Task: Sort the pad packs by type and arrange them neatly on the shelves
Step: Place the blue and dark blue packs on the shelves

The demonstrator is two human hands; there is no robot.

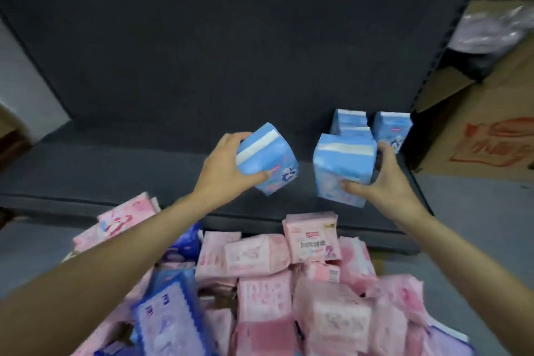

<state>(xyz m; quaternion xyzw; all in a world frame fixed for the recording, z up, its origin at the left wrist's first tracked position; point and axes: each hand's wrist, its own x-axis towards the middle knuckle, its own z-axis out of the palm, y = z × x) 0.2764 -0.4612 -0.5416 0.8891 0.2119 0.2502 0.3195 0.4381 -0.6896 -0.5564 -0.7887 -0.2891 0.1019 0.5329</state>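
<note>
Left hand [224,166] grips a light-blue pad pack [267,157], tilted, above the dark shelf [115,165]. Right hand [384,179] grips a second blue pack [342,166] near the shelf's right end, just in front of two shelved blue packs [391,128]. Pink packs [289,283] piled below the shelf's front edge.

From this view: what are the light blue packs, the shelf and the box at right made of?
Light blue packs: thin glossy plastic film, judging by sheen and crimped white seams; likely soft.
Shelf: dark grey, matte; looks like painted metal, uncertain.
Box: brown corrugated cardboard, with folded flap and red print.
</note>
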